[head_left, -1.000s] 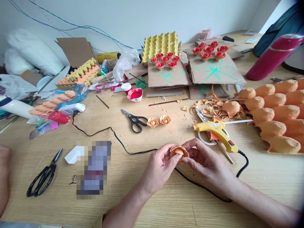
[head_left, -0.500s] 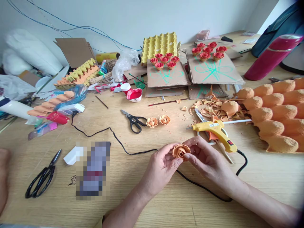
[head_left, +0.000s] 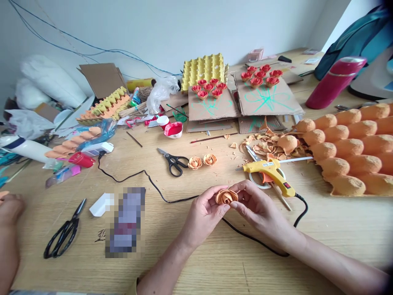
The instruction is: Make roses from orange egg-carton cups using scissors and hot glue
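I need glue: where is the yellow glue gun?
Head view: the glue gun lies right of centre, just beyond the right hand, near the orange scraps.

A pale wood table (head_left: 196, 262) stands against a plain white wall (head_left: 172, 24).

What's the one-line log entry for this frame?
hands: left hand and right hand both pinch orange rose | nearest: yellow glue gun lying on table | beyond: two small roses beside scissors

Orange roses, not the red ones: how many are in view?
3. One orange rose is held between left hand and right hand. The second rose and third rose lie side by side near the middle scissors. Scraps may hide more.
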A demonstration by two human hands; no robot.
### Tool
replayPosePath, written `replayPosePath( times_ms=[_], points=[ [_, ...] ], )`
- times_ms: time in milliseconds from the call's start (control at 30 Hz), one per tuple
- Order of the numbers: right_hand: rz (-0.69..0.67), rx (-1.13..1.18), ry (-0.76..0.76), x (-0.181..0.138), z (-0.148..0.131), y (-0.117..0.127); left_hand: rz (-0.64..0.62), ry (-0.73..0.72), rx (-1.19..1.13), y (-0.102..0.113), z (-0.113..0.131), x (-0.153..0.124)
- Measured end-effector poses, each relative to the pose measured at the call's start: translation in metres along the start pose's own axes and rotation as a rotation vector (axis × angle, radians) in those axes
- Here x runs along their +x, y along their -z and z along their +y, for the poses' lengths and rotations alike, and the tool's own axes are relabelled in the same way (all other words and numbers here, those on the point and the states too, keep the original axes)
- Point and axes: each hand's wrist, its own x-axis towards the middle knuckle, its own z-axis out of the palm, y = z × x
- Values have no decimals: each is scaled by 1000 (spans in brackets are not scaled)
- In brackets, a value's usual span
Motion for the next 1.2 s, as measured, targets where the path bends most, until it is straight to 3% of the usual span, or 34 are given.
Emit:
replayPosePath(
  times_ms=[200, 367, 500, 633, 800, 933, 1200],
  points=[
    [26, -2, 54, 1, -7, 8, 60, 62, -8, 5, 8, 4],
    [111, -11, 84, 0, -5, 21, 121, 100, -58, 24, 29, 8],
    [134, -11, 118, -1, -5, 31, 229, -2, 202, 46, 51, 18],
    [154, -77, 164, -3, -13, 39, 319, -99, 451, 74, 63, 47],
    [166, -219, 274, -4, -19, 46, 412, -104, 710, 107, 57, 100],
    [152, -255, 304, -2, -16, 48, 409, -31, 899, 120, 45, 132],
    [152, -307, 289, 0, -15, 49, 326, 55, 1132, 122, 36, 150]
  ],
)
